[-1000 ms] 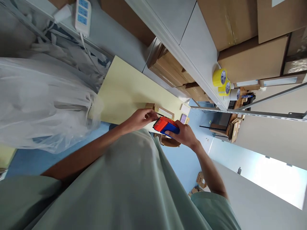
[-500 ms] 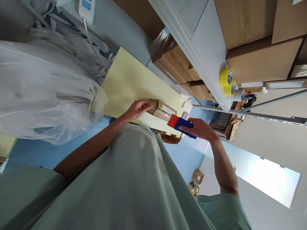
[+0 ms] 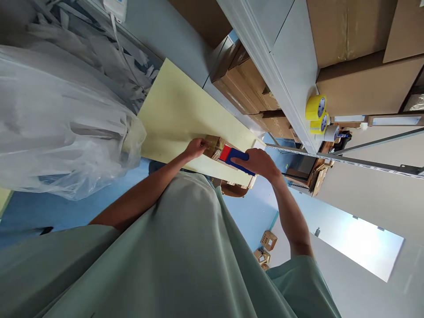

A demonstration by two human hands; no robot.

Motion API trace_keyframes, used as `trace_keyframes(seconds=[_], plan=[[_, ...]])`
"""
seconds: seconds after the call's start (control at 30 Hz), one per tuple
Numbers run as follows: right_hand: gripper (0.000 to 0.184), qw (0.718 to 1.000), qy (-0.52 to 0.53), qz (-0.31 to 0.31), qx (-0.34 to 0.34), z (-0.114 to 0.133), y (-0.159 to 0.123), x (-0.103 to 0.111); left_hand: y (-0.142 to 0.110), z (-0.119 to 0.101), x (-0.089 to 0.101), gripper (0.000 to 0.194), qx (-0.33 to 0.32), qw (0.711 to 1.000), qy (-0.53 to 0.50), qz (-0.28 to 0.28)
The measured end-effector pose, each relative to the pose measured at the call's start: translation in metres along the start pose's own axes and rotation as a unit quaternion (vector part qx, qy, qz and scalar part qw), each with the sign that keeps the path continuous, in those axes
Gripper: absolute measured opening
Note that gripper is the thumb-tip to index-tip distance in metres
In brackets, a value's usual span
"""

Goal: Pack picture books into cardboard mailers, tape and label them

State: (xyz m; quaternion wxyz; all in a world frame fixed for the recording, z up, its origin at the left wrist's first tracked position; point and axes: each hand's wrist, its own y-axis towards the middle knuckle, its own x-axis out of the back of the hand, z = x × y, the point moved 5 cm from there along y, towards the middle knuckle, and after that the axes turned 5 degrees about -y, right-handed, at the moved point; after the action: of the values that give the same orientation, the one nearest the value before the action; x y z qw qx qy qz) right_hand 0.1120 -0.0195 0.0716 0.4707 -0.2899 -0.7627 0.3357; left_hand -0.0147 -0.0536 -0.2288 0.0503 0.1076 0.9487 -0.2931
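Observation:
A small brown cardboard box [image 3: 212, 145], with shiny clear tape on it, lies on the pale yellow table [image 3: 175, 110]. At the box's left end is my left hand [image 3: 196, 148]. Its fingers are curled and pinched against the box corner; whatever they hold is too small to make out. My right hand [image 3: 260, 162] grips a blue handheld tape dispenser [image 3: 237, 158] with a red end. That red end is over the box and hides much of its right part. Whether it touches the box, I cannot tell.
Left of the table bulges a large clear plastic bag [image 3: 66, 123]. A shelf [image 3: 288, 75] beyond the table carries yellow-cored tape rolls [image 3: 316, 107] and large cartons [image 3: 357, 84]. More cartons [image 3: 245, 79] stand below it. A brown stool [image 3: 233, 190] is by the table's near edge.
My right hand has moved left with the tape dispenser, bringing its red end over the box. My left hand has closed its fingers at the box's left end.

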Motion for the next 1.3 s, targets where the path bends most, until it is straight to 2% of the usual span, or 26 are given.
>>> trace_keyframes(seconds=[0.13, 0.2, 0.23, 0.3, 0.37, 0.43, 0.53, 0.6, 0.7, 0.83, 0.97, 1.1, 1.3], plan=[[0.074, 1.0, 0.002, 0.001, 0.0, 0.004, 0.003, 0.002, 0.004, 0.007, -0.009, 0.02, 0.005, 1.0, 0.001, 0.001], [0.073, 1.0, 0.004, 0.003, 0.001, 0.006, 0.002, 0.004, 0.003, 0.012, -0.008, 0.014, 0.01, 1.0, 0.024, -0.008], [0.072, 1.0, 0.005, 0.004, 0.003, 0.007, 0.002, 0.005, 0.001, 0.015, -0.005, 0.019, 0.016, 0.999, 0.036, -0.018], [0.071, 1.0, 0.001, 0.006, 0.007, 0.007, 0.0, 0.006, -0.006, 0.022, 0.002, 0.047, 0.032, 0.997, 0.055, -0.034], [0.07, 1.0, -0.009, 0.006, 0.011, 0.006, -0.001, 0.006, -0.016, 0.023, 0.008, 0.068, 0.028, 0.998, 0.055, -0.026], [0.068, 1.0, -0.023, 0.006, 0.01, 0.005, -0.001, 0.005, -0.028, 0.015, 0.007, 0.082, -0.017, 0.999, 0.046, 0.009], [0.065, 0.999, -0.034, 0.009, 0.01, 0.006, -0.001, 0.002, -0.043, -0.014, -0.007, 0.095, -0.137, 0.985, 0.057, 0.085], [0.064, 0.999, -0.038, 0.014, 0.016, 0.01, -0.002, 0.0, -0.048, -0.033, -0.019, 0.093, -0.195, 0.969, 0.097, 0.116], [0.063, 0.999, -0.047, 0.013, 0.023, 0.016, -0.004, 0.0, -0.043, -0.049, -0.033, 0.071, -0.215, 0.953, 0.169, 0.129], [0.063, 0.998, -0.054, 0.009, 0.02, 0.016, -0.007, -0.001, -0.037, -0.049, -0.039, 0.056, -0.197, 0.944, 0.234, 0.12], [0.064, 0.999, -0.043, 0.017, 0.01, 0.002, -0.006, -0.007, -0.04, -0.045, -0.037, 0.049, -0.197, 0.941, 0.254, 0.106], [0.069, 0.999, -0.026, 0.02, -0.002, -0.021, 0.006, -0.026, -0.038, -0.038, -0.033, 0.055, -0.193, 0.94, 0.247, 0.134], [0.067, 1.0, -0.004, 0.03, 0.002, -0.045, 0.044, -0.07, -0.034, -0.034, -0.025, 0.068, -0.216, 0.946, 0.189, 0.148]])
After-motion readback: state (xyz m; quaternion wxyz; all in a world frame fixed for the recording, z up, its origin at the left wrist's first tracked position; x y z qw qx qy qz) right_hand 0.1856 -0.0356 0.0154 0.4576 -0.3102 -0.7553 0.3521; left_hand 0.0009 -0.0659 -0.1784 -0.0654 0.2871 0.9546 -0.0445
